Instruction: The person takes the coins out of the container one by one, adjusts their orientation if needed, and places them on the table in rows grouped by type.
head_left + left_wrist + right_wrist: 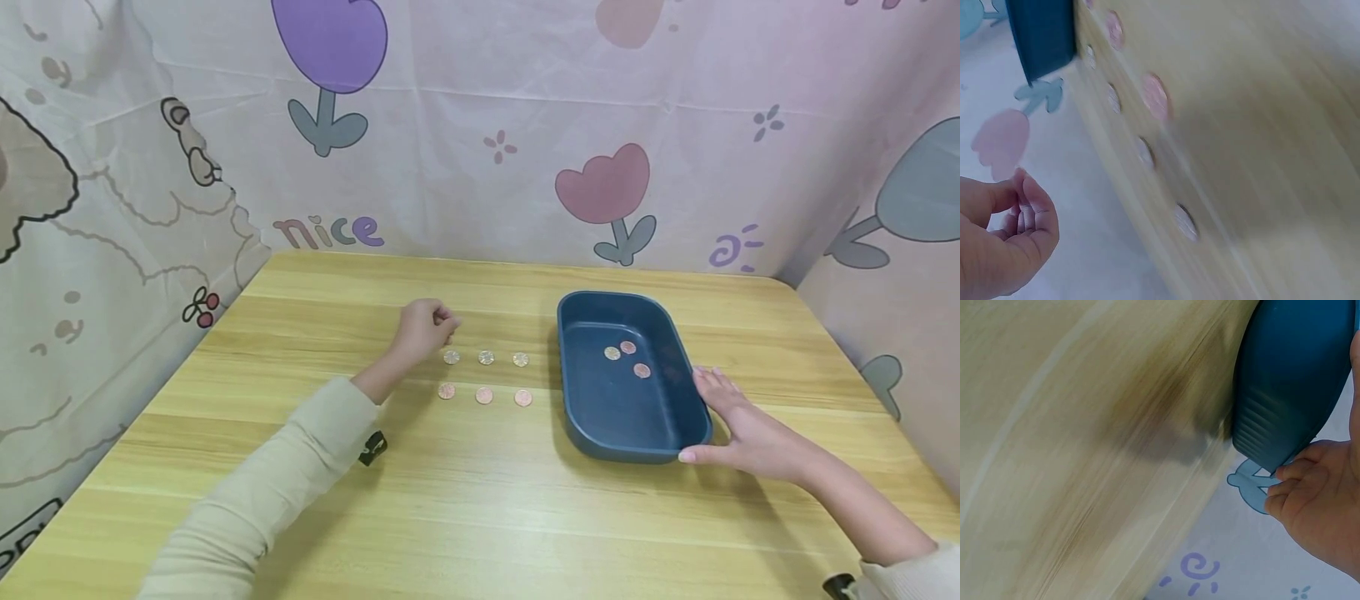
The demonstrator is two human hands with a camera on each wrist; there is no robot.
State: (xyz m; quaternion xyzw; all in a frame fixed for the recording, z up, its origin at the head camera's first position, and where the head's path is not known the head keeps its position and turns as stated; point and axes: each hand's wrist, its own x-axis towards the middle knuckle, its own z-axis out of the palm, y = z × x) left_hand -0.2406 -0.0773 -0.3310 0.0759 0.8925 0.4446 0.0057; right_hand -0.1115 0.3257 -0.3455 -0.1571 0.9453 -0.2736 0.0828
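My left hand (425, 329) is over the left end of two rows of small coins, with its thumb and index fingertips together. No coin shows between these fingertips in the left wrist view. Nearest it in the head view is a silvery coin (451, 357); another silvery coin (1186, 222), seen in the left wrist view, is hidden by the hand in the head view. The front row has copper-coloured coins (484, 396). My right hand (750, 429) rests with spread fingers against the right side of a dark blue tray (622, 455), thumb at its near corner.
Inside the tray lie two copper-coloured coins (642, 371) and a golden one (612, 353). A wooden table (480, 517) carries everything. A printed cloth (465, 192) hangs behind it and along both sides.
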